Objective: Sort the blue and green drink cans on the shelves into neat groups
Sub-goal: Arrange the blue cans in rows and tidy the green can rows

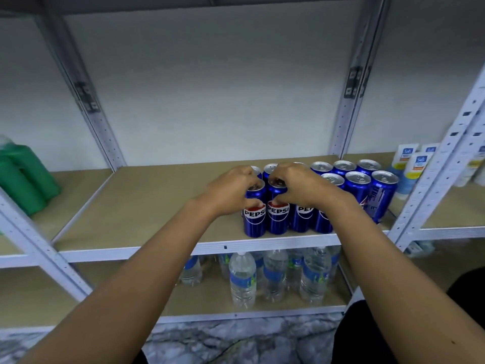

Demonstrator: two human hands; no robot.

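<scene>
Left hand (231,190) grips the leftmost near can (254,219); right hand (296,186) grips its upright neighbour (277,218), touching, just right.

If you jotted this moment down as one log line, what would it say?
left hand grips front-left blue can | right hand grips the next can | both upright on shelf | water bottles below

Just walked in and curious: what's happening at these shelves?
A person is lining up blue Pepsi cans on the middle shelf. The left hand grips the front-left can and the right hand grips the can beside it. More cans stand grouped to the right; water bottles sit below.
</scene>
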